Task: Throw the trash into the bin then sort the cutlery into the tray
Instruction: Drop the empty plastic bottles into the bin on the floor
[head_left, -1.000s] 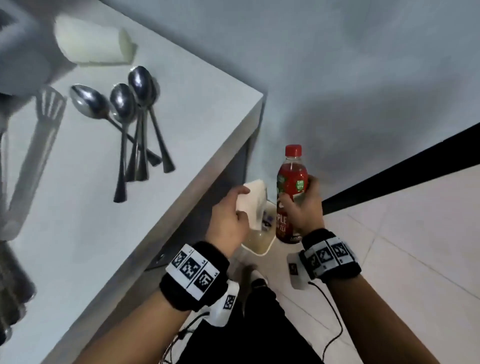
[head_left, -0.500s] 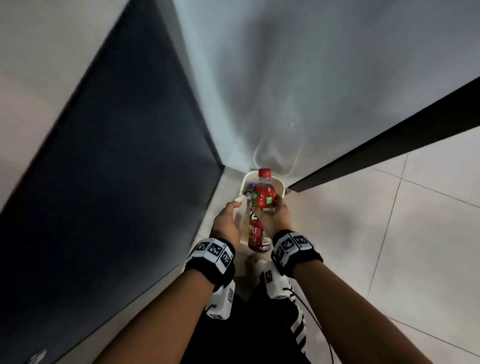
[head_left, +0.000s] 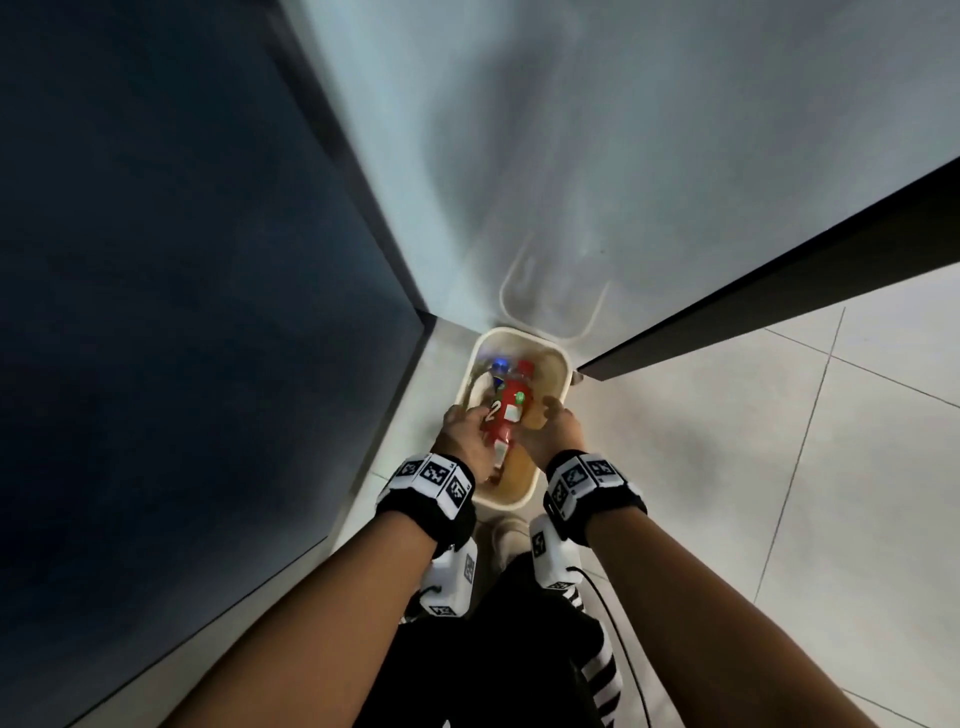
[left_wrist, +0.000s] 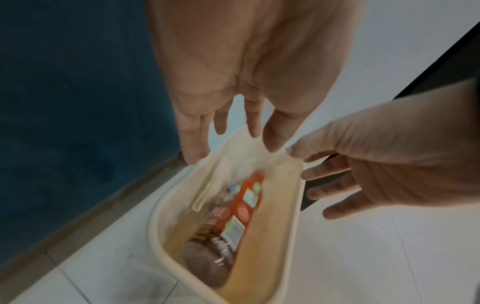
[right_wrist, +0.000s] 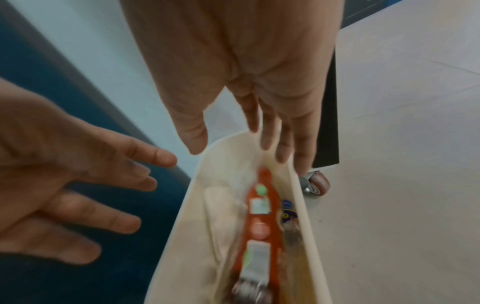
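Observation:
A cream bin (head_left: 511, 503) stands on the floor against the wall. A red bottle (head_left: 511, 410) lies inside it, blurred, with a white tissue (left_wrist: 207, 185) beside it. My left hand (head_left: 465, 431) hovers over the bin's left side with fingers spread and holds nothing. My right hand (head_left: 553, 426) hovers over the right side, fingers also straight and empty. In the left wrist view the left hand (left_wrist: 221, 102) and right hand (left_wrist: 389, 154) hang above the bottle (left_wrist: 233, 209). The right wrist view shows the same bottle (right_wrist: 259, 226) and tissue (right_wrist: 223, 216). No cutlery or tray is in view.
A dark blue panel (head_left: 182, 312) rises to the left of the bin. A black board on a caster wheel (right_wrist: 315, 184) stands at its right. A small blue item (right_wrist: 287, 211) lies in the bin (right_wrist: 303, 216). White tiled floor (head_left: 779, 467) spreads to the right.
The view dropped from the table with spoons to the bin. Both hands lowered over it and let go; the bottle and the tissue now lie inside.

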